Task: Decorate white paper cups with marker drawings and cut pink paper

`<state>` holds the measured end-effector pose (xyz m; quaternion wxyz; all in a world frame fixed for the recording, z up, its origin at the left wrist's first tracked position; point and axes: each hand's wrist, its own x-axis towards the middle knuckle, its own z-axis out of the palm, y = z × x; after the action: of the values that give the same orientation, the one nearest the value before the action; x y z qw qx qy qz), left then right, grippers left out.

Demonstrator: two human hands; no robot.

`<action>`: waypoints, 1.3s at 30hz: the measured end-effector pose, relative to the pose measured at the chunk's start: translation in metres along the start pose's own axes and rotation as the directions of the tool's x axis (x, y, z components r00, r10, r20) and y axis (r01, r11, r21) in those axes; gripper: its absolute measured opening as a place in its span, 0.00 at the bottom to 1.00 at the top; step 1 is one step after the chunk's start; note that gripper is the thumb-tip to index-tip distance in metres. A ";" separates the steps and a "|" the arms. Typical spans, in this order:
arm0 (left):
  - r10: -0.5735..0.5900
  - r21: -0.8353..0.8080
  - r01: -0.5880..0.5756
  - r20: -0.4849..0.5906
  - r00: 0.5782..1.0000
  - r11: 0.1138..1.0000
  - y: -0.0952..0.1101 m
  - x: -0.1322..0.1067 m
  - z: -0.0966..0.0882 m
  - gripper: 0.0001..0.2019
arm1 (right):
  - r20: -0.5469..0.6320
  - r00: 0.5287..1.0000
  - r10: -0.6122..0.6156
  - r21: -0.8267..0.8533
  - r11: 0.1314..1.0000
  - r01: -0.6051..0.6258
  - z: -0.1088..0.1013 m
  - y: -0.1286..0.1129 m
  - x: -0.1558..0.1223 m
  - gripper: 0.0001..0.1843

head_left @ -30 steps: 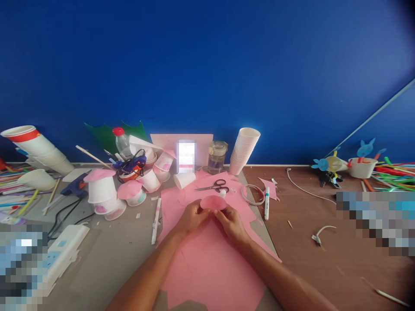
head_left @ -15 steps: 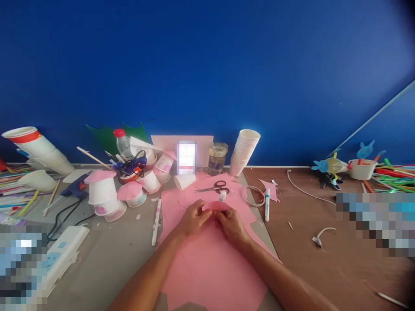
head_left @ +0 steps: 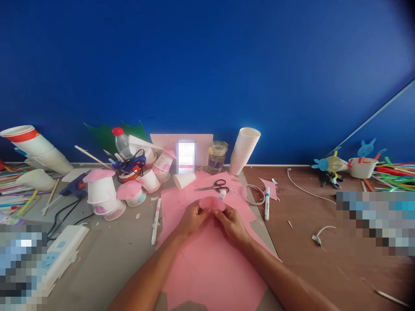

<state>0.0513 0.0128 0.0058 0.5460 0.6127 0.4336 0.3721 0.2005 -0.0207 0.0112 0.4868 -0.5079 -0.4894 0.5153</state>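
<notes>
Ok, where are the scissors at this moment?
In the head view, the scissors lie on the pink paper sheet, just beyond the pink disc held by the left hand and right hand.

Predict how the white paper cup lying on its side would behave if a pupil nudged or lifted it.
The cup would probably roll when nudged, since it rests on its curved side. Its taper suggests it would swing in an arc rather than run straight. It looks thin-walled, so it is likely light and easily dented by a firm grip.
</notes>
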 end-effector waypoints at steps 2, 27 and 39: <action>-0.006 -0.023 0.006 0.035 0.999 1.000 0.002 0.000 0.001 0.10 | 0.008 1.000 -0.022 0.046 0.999 0.021 -0.001 -0.001 0.000 0.17; -0.111 0.166 0.102 0.048 0.993 0.981 -0.001 0.000 -0.004 0.10 | -0.040 0.997 -0.069 -0.108 0.992 0.065 -0.001 0.009 0.004 0.27; -0.091 0.103 0.084 0.070 0.993 0.991 0.003 0.000 -0.004 0.15 | -0.045 0.995 -0.094 -0.136 0.987 0.087 -0.001 0.013 0.005 0.28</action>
<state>0.0475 0.0137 0.0090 0.5462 0.6330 0.4576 0.3026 0.2013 -0.0161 -0.0020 0.4869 -0.5296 -0.5327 0.4457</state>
